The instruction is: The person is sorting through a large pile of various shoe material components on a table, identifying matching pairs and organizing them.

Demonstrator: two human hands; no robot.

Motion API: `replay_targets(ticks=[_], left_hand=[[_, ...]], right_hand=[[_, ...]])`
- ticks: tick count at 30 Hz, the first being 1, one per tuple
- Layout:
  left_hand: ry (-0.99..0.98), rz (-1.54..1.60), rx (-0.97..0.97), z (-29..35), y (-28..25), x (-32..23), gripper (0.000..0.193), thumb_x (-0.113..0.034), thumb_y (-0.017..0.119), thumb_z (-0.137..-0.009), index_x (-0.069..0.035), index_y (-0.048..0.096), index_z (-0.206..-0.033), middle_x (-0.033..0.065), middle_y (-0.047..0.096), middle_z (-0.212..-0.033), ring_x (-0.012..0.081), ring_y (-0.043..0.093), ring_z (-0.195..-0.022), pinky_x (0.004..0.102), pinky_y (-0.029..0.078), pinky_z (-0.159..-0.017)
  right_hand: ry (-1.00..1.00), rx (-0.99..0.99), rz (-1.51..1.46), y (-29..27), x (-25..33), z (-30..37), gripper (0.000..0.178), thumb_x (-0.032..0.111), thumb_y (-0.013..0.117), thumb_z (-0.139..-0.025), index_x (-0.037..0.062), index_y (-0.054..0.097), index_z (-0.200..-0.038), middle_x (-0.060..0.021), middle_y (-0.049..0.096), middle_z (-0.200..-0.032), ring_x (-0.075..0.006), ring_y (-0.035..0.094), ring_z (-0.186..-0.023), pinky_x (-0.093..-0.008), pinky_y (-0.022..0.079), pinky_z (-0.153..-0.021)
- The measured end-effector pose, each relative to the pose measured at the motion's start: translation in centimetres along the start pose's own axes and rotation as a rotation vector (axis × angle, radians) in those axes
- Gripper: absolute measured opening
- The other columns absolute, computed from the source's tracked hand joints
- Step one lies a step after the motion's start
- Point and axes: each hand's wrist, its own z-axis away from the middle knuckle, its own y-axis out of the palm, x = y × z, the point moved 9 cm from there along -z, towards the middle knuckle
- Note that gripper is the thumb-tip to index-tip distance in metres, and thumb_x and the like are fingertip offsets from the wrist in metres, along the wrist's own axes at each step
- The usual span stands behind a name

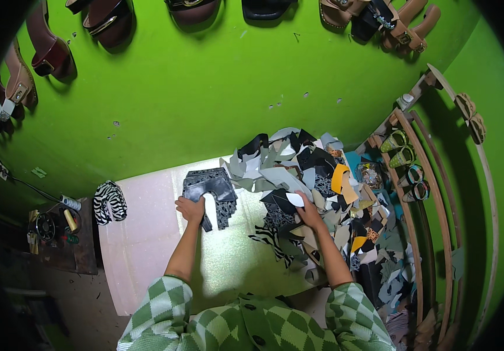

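Observation:
On the pale table, my left hand (pixel 191 209) grips the lower left edge of a black arch-shaped cut piece (pixel 215 186). Under and beside it lies a neat stack of patterned grey-and-black cut pieces (pixel 224 214) with stepped edges. My right hand (pixel 310 213) is among the loose offcuts, its fingers closed at the edge of a small white scrap (pixel 295 199). Below that hand are a patterned dark offcut (pixel 277 215) and zebra-striped scraps (pixel 284 250).
A large heap of mixed offcuts (pixel 328 175) covers the table's right side and spills over. Zebra-striped pieces (pixel 109 202) sit at the left corner of the table (pixel 146 245). A wooden rack (pixel 433 234) with sandals stands right. Shoes (pixel 108 23) hang on the green wall.

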Motion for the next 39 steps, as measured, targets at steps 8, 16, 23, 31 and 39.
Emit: replay_targets(ticks=[8,16,23,31,39], left_hand=[[0.55,0.138,-0.135,8.5,-2.9,-6.2,0.079,-0.021,0.064,-0.066,0.006,0.023,-0.128,0.0275,0.022,-0.131,0.0392,0.018,-0.125,0.0502,0.011,-0.102],[0.906,0.358,0.419,16.4,8.0,-14.1,0.059,-0.013,0.062,-0.069,0.004,0.035,-0.119,0.0237,0.042,-0.115,0.0379,0.039,-0.109,0.043,0.031,-0.095],[0.714,0.148,0.613,15.7,15.6,-16.5,0.061,-0.036,0.064,-0.071,0.002,0.045,-0.115,0.0219,0.047,-0.116,0.0364,0.042,-0.11,0.0413,0.037,-0.092],[0.137,0.764,0.86,13.3,19.2,-15.6,0.087,-0.058,0.066,-0.063,-0.002,0.04,-0.125,0.0237,0.056,-0.107,0.037,0.055,-0.098,0.0398,0.043,-0.085],[0.288,0.062,0.704,16.6,15.2,-19.5,0.078,-0.06,0.068,-0.058,0.002,0.056,-0.104,0.0213,0.06,-0.103,0.0321,0.06,-0.095,0.0396,0.048,-0.079]], right_hand=[[0.156,-0.01,-0.22,-1.2,-2.7,-1.1,0.035,0.0,0.035,-0.086,0.0092,0.049,-0.118,-0.0105,0.052,-0.11,-0.0189,0.053,-0.097,-0.0293,0.041,-0.086],[-0.023,-0.047,0.059,-2.5,1.9,-1.9,0.083,0.025,0.076,-0.065,0.0053,0.029,-0.131,-0.0208,0.042,-0.126,-0.0349,0.04,-0.119,-0.0373,0.034,-0.098],[0.148,0.0,0.289,0.3,2.3,-0.9,0.098,0.024,0.08,-0.056,0.0053,0.021,-0.132,-0.0197,0.033,-0.127,-0.0382,0.04,-0.116,-0.0394,0.037,-0.096],[0.029,0.04,-0.047,-1.6,2.8,-5.8,0.038,0.015,0.054,-0.082,0.0074,0.042,-0.117,-0.0187,0.052,-0.11,-0.0316,0.051,-0.107,-0.0357,0.038,-0.09],[0.07,0.084,-0.055,-5.8,0.9,-3.7,0.067,-0.012,0.035,-0.064,0.0112,0.037,-0.127,-0.0175,0.053,-0.113,-0.0295,0.048,-0.114,-0.0319,0.034,-0.097]])
